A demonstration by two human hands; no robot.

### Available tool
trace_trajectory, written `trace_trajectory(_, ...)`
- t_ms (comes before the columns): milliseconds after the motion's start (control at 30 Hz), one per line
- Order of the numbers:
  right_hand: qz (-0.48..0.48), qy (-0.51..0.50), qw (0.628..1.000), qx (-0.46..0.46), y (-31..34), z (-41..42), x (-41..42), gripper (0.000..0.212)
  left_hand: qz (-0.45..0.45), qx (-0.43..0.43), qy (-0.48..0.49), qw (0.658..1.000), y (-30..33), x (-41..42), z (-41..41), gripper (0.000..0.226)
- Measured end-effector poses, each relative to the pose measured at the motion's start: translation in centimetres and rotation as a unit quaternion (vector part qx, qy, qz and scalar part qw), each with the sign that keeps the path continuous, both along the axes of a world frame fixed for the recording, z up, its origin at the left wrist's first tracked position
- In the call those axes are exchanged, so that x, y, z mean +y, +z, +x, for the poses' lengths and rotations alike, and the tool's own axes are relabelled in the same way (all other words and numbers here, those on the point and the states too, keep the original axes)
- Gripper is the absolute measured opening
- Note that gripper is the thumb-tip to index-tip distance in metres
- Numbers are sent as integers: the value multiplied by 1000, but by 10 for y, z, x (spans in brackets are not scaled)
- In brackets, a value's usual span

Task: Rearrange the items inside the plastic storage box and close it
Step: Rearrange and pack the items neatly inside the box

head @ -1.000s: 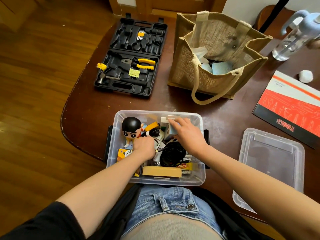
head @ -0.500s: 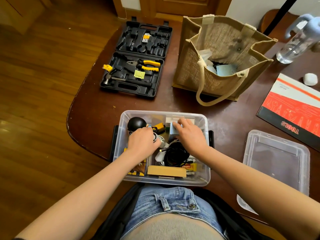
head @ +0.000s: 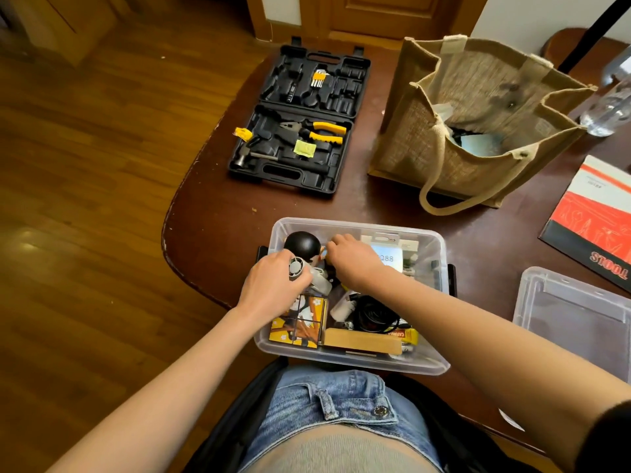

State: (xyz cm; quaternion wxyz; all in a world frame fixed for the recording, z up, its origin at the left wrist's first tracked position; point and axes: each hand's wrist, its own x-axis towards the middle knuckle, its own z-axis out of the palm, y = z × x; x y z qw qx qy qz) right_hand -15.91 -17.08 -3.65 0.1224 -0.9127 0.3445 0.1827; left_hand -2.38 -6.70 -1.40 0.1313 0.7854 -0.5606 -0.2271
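Observation:
The clear plastic storage box (head: pixel 358 225) stands open at the table's near edge, full of small items. My left hand (head: pixel 269 291) is inside its left half, closed around a small grey device with a round end (head: pixel 296 268). My right hand (head: pixel 355 262) reaches across the middle with its fingers curled down beside a toy figure with a black head (head: pixel 302 243); what they pinch is hidden. A picture cube (head: pixel 300 324), a black cable coil (head: pixel 375 314), a wooden block (head: pixel 362 342) and a white card package (head: pixel 389 256) also lie in the box. The clear lid (head: pixel 577 322) lies on the table to the right.
An open black tool case (head: pixel 300 124) with yellow-handled pliers lies at the back left. A jute bag (head: pixel 478 131) stands behind the box. A red booklet (head: pixel 594 216) and a water bottle (head: pixel 611 107) are at the right. The table's rounded edge (head: pixel 170 233) drops to wooden floor.
My right hand has moved left from the white package to the toy figure. My left hand has shifted up and now shows the grey device in its grip.

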Motion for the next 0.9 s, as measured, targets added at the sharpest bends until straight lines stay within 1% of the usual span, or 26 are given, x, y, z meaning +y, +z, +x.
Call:
trace_trajectory(167,-4,37,989,143,-33,15,-6,50,11,48,39,998,3,5,16,24)
trace_trajectory(233,-19,44,985,163,-45,19,-4,45,13,60,46,997,5,6,21,26)
trace_trajectory(333,-46,60,985,154,-54,22,-3,34,17,75,44,996,6,7,26,26)
trace_trajectory(533,-59,118,980,148,-49,22,-8,25,19,103,46,993,5,7,32,25)
trace_trajectory(600,-52,141,980,132,-43,19,-10,27,12,113,54,992,5,7,34,23)
trace_trajectory(767,-27,209,975,65,-21,4,-9,40,-35,152,63,986,6,4,38,20)
trace_trajectory(900,-25,235,971,30,5,-5,-3,33,-75,205,49,975,11,4,42,18)
